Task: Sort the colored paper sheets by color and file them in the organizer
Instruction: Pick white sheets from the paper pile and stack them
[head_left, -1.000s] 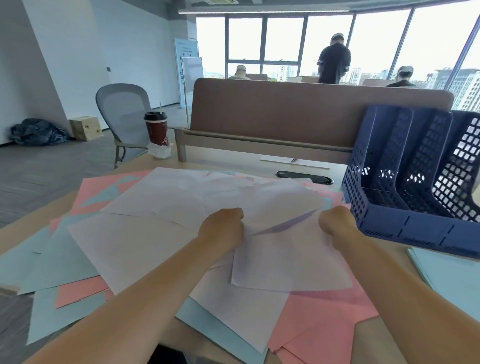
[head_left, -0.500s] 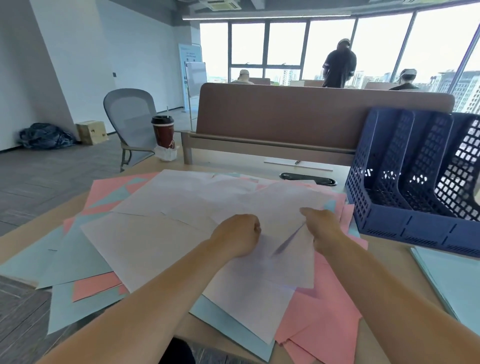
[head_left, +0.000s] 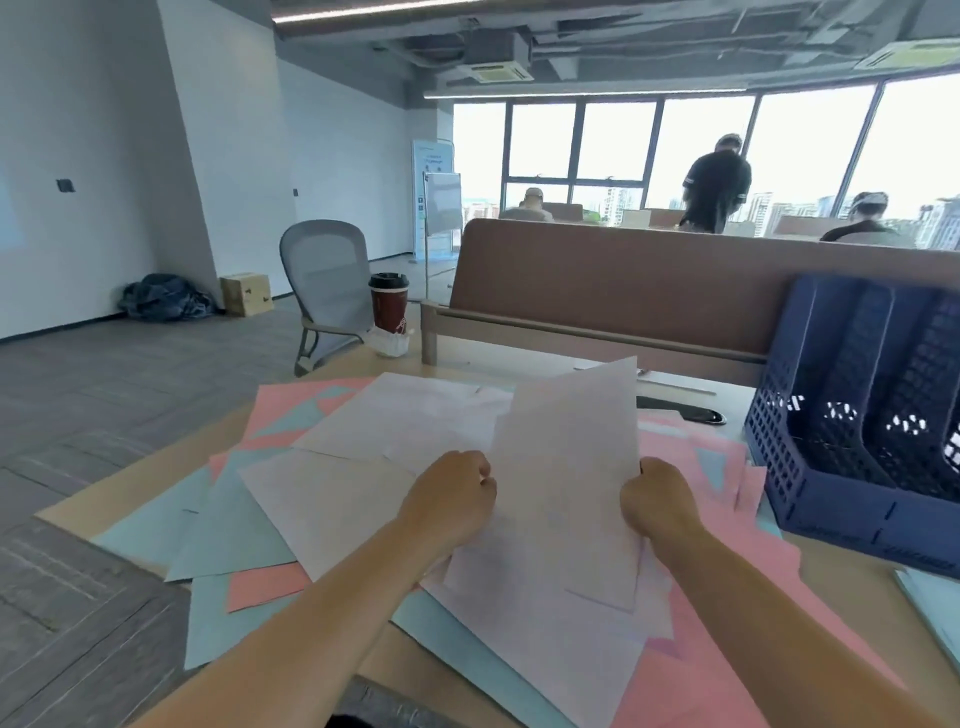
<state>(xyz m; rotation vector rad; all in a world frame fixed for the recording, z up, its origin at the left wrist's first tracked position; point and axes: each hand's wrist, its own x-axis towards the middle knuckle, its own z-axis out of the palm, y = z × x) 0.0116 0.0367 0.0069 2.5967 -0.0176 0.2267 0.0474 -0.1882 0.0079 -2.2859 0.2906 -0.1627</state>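
Note:
A loose pile of pink sheets (head_left: 727, 582), light blue sheets (head_left: 228, 540) and pale lilac-white sheets (head_left: 332, 499) covers the desk in front of me. One pale sheet (head_left: 571, 447) stands nearly upright above the pile. My left hand (head_left: 449, 501) grips its left edge and my right hand (head_left: 657, 501) grips its right edge, both fists closed. The dark blue mesh organizer (head_left: 779, 467) with upright slots stands at the right, its visible slots holding no paper.
A red coffee cup (head_left: 388, 307) stands at the desk's far left corner beside a crumpled tissue (head_left: 390, 343). A brown divider panel (head_left: 623, 280) runs along the back. More light blue sheets (head_left: 935, 608) lie at the right edge. People are beyond the divider.
Both hands have lifted one pale sheet off the pile and tilted it upright. The camera has tilted up, showing more ceiling.

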